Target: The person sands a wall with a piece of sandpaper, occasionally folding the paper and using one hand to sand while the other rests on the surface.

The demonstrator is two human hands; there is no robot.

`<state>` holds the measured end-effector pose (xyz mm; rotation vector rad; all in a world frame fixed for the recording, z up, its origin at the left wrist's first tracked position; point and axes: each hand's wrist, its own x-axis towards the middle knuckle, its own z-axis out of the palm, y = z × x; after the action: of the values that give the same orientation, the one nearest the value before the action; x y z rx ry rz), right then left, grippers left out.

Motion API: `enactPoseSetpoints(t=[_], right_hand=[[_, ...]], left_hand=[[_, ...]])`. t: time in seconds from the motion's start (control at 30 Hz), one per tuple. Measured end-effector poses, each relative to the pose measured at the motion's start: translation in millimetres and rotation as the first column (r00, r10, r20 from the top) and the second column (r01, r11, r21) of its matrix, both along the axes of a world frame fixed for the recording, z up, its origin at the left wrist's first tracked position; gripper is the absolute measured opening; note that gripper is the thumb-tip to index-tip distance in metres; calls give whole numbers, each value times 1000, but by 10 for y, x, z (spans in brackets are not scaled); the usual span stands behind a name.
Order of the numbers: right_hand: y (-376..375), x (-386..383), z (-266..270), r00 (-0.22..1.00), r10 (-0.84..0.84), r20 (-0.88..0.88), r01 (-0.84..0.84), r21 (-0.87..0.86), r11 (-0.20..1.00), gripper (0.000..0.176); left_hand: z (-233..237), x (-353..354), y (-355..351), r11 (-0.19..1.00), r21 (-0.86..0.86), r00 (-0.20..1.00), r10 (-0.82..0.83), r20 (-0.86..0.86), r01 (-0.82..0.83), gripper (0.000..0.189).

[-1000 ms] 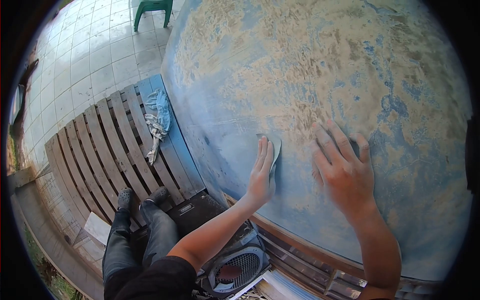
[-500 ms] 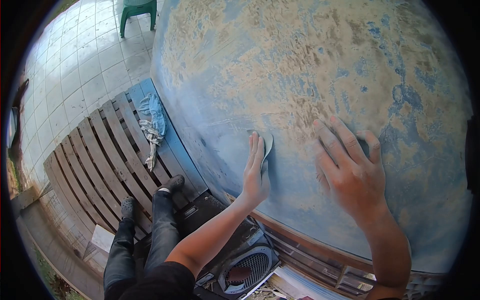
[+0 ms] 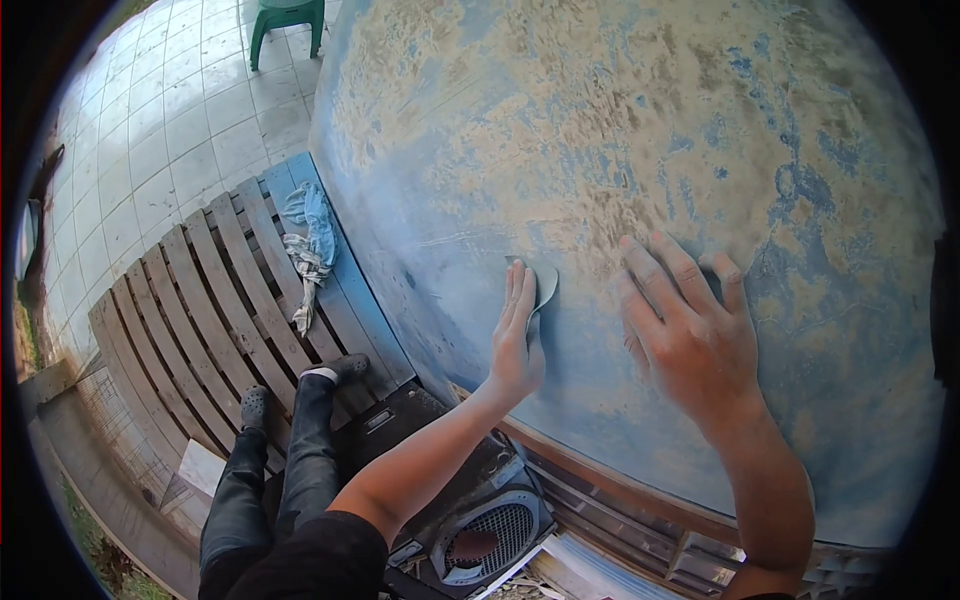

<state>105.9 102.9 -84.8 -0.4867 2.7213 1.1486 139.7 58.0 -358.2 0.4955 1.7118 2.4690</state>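
Note:
A large wall [image 3: 600, 130] with patchy blue and beige paint fills the centre and right. My left hand [image 3: 517, 340] presses a thin, pale, curled sheet [image 3: 547, 283] against it, fingers together and pointing up the wall. The sheet's edge bends out beyond the fingers, and the rest lies hidden under the hand. To the right, my right hand [image 3: 690, 315] rests on the wall with its fingers spread and slightly bent. Nothing shows in it.
A slatted wooden platform [image 3: 215, 300] at the left bears blue and grey-white rags [image 3: 315, 235]. My shoes rest at its edge. Below the wall lies a black speaker-like box [image 3: 490, 535] with a round grille. A green stool [image 3: 287, 20] stands on the tiles.
The view has shifted slightly. My left hand and the sheet sit a little further right in view, and my right hand a little further left.

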Motion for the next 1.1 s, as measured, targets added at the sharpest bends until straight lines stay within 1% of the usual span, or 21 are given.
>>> enactPoseSetpoints(t=[0.07,0.1,0.13,0.2,0.23,0.3,0.33,0.4,0.43,0.5,0.53,0.6,0.63,0.67,0.77,0.8,0.87,0.93,1.0,1.03,1.1], right_hand=[[-8,3,-3,1000,8,-1,-8,0,1000,20],[-6,4,-12,1000,15,-5,-15,-1,1000,19],[0,0,-18,1000,19,-5,-19,-2,1000,19],[-2,8,-19,1000,13,4,-13,6,1000,18],[-6,8,-17,1000,14,1,-14,5,1000,18],[-15,7,-14,1000,-1,15,2,-12,1000,19],[-20,11,-12,1000,-7,16,7,-11,1000,19],[-21,4,-10,1000,-5,19,6,-19,1000,19],[-18,13,-18,1000,-19,21,19,-13,1000,19],[13,7,-24,999,43,-3,-43,12,999,18],[24,-2,-22,999,38,-17,-38,28,999,18],[26,3,-30,998,67,2,-67,29,997,16],[23,6,-25,998,66,2,-66,28,997,16],[24,1,-24,997,71,9,-72,34,997,16],[9,21,-32,998,57,5,-57,30,998,15],[12,5,-35,998,59,0,-59,23,998,16],[-4,-2,-28,999,47,6,-47,13,999,16],[-12,-16,-27,999,41,10,-41,2,999,16],[-10,-10,-30,999,42,21,-42,15,999,16],[-1,-10,-33,999,38,24,-39,13,999,16],[10,1,-46,999,48,9,-48,17,999,16]], left_hand=[[-298,-107,58,997,-59,999,46,-11,-46,77],[-372,-174,151,993,-63,984,112,137,-104,76],[-411,-231,183,992,-64,984,116,137,-108,76],[-476,-289,185,985,-150,919,139,368,-89,73],[-383,-273,132,985,-150,921,140,365,-91,73],[-174,-119,15,998,-64,983,21,184,-10,79],[-155,-48,-5,998,-64,983,16,185,-4,79],[-119,40,-20,999,-44,1000,6,-6,-6,80],[-196,49,13,999,-38,1000,-7,-4,7,80],[-411,-115,143,987,-114,984,126,128,-112,74],[-480,-213,199,989,-97,986,120,115,-109,74],[-551,-319,224,978,-149,907,189,376,-142,64],[-530,-324,232,976,-167,904,194,382,-139,57],[-490,-292,236,976,-169,904,196,380,-140,57],[-32,-110,58,997,-32,992,66,106,-63,60],[-15,-63,64,997,-28,992,69,104,-66,60],[-20,24,67,999,4,998,54,-17,-54,61],[-245,-58,114,995,-18,995,94,-34,-95,59],[-409,-176,172,981,-128,950,176,259,-146,57],[-498,-248,181,981,-130,949,173,262,-143,57],[-641,-344,168,982,-184,788,144,599,-40,58]])
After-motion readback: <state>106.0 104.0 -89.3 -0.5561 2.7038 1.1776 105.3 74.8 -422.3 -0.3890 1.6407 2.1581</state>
